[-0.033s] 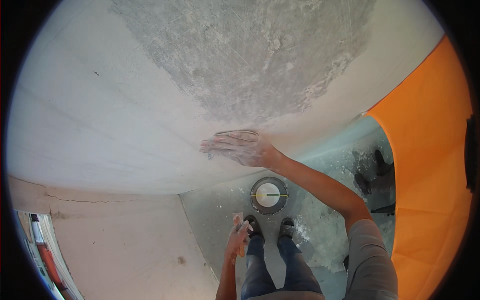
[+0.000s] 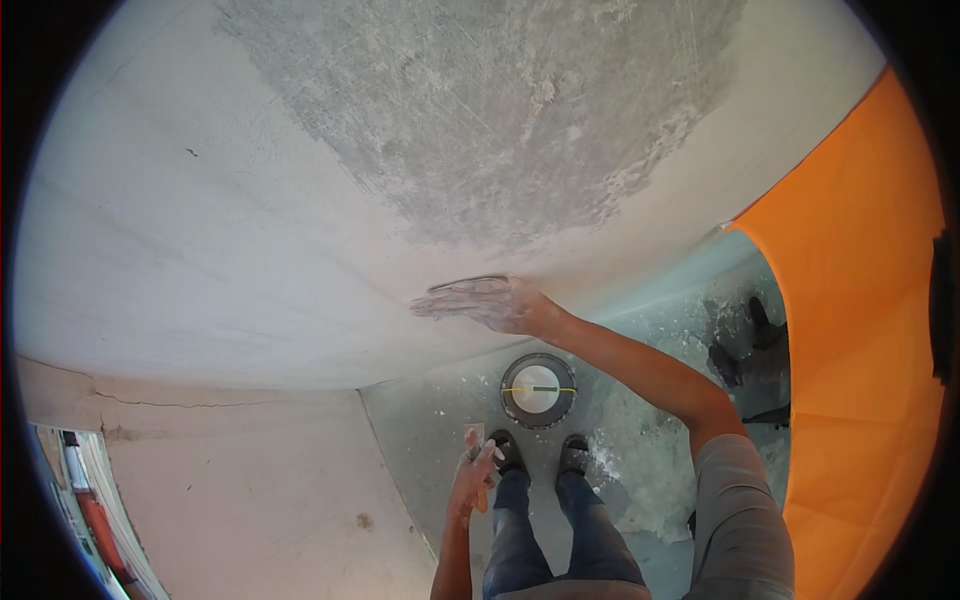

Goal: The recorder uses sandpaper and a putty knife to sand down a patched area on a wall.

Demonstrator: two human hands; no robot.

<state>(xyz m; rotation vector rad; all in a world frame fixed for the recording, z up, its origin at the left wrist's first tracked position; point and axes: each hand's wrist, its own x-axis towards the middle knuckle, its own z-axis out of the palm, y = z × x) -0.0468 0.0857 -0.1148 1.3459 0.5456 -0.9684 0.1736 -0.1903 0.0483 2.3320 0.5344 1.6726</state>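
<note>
My right hand (image 2: 478, 306), dusted white, presses against the pale wall (image 2: 230, 230) just below a rough grey patch (image 2: 500, 110). Its fingers lie together, pointing left, over a thin folded piece of sandpaper (image 2: 468, 282); only a dark edge shows along the top of the fingers, and the rest is hidden under the hand. Lower down, near my legs, my left hand (image 2: 470, 482) is closed around a putty knife (image 2: 482, 500) with an orange handle. The knife's small pale blade points up, away from me, and touches nothing.
A round dark-rimmed bucket (image 2: 539, 390) with a pale inside or lid stands on the floor at my feet, a yellow strip across it. Orange sheeting (image 2: 850, 350) hangs on the right, with dark shoes (image 2: 745, 345) beside it. A low cracked ledge (image 2: 240, 460) juts out at left.
My right hand has slid slightly down and to the right on the wall, with the sandpaper under it. My left hand and the putty knife stay in place.
</note>
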